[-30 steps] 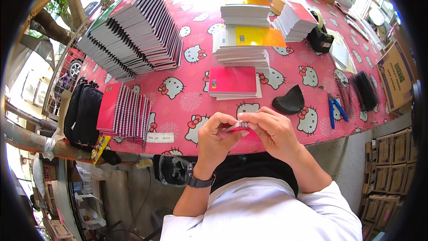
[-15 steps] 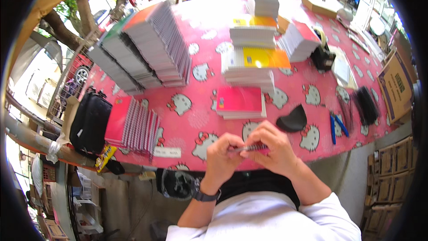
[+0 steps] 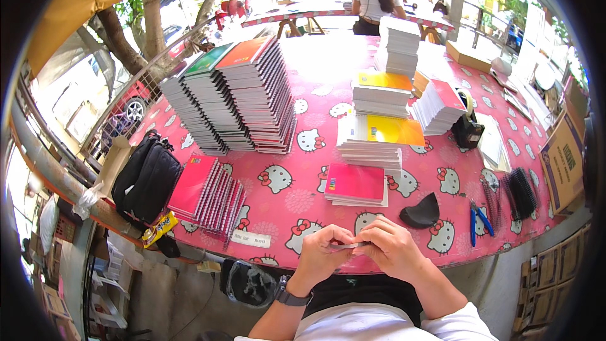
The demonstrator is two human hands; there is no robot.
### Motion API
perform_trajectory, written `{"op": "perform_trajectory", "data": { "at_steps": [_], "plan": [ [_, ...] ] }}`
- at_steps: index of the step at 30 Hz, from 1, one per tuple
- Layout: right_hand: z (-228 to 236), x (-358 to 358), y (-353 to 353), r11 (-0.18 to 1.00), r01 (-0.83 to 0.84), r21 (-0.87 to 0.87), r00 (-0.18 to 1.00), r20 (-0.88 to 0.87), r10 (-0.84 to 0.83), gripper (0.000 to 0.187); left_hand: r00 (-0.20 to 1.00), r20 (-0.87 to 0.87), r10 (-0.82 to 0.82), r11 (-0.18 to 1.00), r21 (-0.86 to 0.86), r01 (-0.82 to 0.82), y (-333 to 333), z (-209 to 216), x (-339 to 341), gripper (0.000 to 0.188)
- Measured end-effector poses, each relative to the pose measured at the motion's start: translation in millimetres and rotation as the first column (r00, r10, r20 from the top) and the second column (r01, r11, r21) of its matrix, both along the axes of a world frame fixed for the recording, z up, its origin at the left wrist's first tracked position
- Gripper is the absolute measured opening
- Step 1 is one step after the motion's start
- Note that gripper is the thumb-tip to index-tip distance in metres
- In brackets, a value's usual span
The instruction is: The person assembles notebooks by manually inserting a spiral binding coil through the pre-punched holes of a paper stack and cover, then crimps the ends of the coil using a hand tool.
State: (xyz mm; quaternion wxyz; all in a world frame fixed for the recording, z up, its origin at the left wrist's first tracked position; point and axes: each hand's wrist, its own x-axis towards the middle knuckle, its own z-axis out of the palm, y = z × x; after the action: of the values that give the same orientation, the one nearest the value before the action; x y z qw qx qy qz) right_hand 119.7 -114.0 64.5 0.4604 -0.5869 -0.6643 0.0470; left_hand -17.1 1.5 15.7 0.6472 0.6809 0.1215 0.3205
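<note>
Close to my body, at the table's near edge, both hands pinch a thin notebook that shows almost edge-on. My left hand grips one end with thumb and curled fingers. On its other end my right hand is closed, fingertips meeting the left hand's. Most of the notebook is hidden by the fingers. Just beyond my hands lies a short pile of pink-covered booklets. A black curved piece rests to the right of that pile, and blue-handled pliers lie farther right.
Tall stacks of spiral notebooks stand at the left, with pink spiral notebooks and a black bag nearer. Yellow-covered booklets, a tape dispenser, black binding coils and a cardboard box occupy the right. A person is at a far table.
My view has tilted up, so the table sits lower in the picture and the far person appears. The notebook has turned in my hands; its pink and coiled edge no longer show.
</note>
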Motion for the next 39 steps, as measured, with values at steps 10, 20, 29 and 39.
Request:
{"op": "perform_trajectory", "data": {
  "at_steps": [10,20,29,39],
  "plan": [
    [-2.7,-3.7,5.4,0.983,0.152,0.104,0.988,0.000,-0.153,0.031,0.963,0.110,0.247,0.808,0.525,-0.268,-3.2,1.3,5.3,0.018],
    [-33.0,60.6,-32.3,0.878,0.477,-0.030,0.851,-0.233,-0.470,0.030,0.353,0.401,0.845,0.361,0.059,-0.931,156.1,83.9,-133.0,0.029],
    [-71.6,84.5,-57.8,0.825,0.544,-0.156,0.776,-0.279,-0.565,0.028,0.057,-0.087,0.995,0.103,0.736,-0.670,169.7,40.5,-163.9,0.046],
    [-83.5,81.4,-51.9,0.805,0.565,-0.184,0.803,0.349,-0.484,0.039,0.502,-0.025,0.865,0.234,0.904,-0.357,159.4,61.2,-130.5,0.029]
  ]
}}
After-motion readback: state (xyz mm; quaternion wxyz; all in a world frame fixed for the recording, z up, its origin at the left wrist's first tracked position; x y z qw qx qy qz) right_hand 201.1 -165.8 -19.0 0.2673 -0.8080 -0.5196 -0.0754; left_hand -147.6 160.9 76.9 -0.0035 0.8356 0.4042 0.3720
